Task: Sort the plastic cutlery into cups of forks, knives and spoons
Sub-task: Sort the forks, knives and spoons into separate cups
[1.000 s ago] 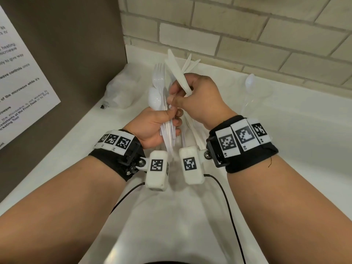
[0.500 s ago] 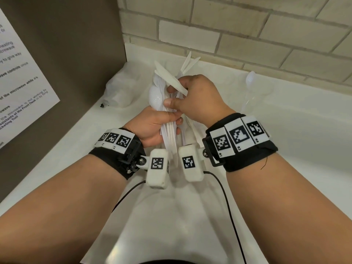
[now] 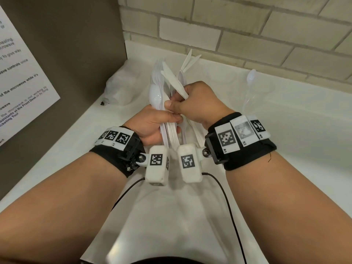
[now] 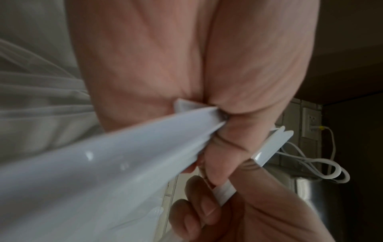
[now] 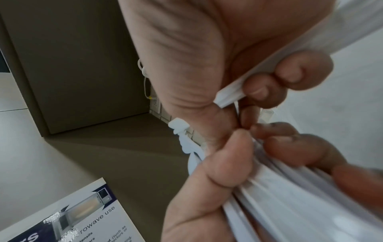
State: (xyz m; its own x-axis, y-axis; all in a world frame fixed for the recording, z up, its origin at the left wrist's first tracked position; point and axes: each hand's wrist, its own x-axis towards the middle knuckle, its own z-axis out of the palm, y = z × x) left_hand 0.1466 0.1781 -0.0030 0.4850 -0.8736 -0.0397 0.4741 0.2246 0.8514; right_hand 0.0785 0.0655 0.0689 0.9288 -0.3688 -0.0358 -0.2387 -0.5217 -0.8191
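Observation:
My left hand (image 3: 175, 123) grips a bundle of white plastic cutlery (image 3: 157, 96) by the handles, with spoon bowls and fork tines fanning upward. My right hand (image 3: 171, 102) sits right against it. Its curled fingers hold a white knife (image 3: 174, 81) that slants up to the left, and its thumb and forefinger pinch at another piece in the bundle. The right wrist view shows the knife handle (image 5: 232, 93) under the curled fingers and the bundle (image 5: 279, 188) below. In the left wrist view the handles (image 4: 124, 155) cross my palm.
A clear cup (image 3: 256, 100) holding a spoon (image 3: 251, 77) stands at the back right of the white counter (image 3: 304, 140). Knife tips (image 3: 190, 60) stick up behind my hands. Crumpled clear plastic (image 3: 118, 90) lies at the back left, by a brown panel carrying a poster (image 3: 19, 82).
The knife in my right hand has tipped from upright to slanting left. That hand has dropped closer onto the bundle. My left hand has stayed put.

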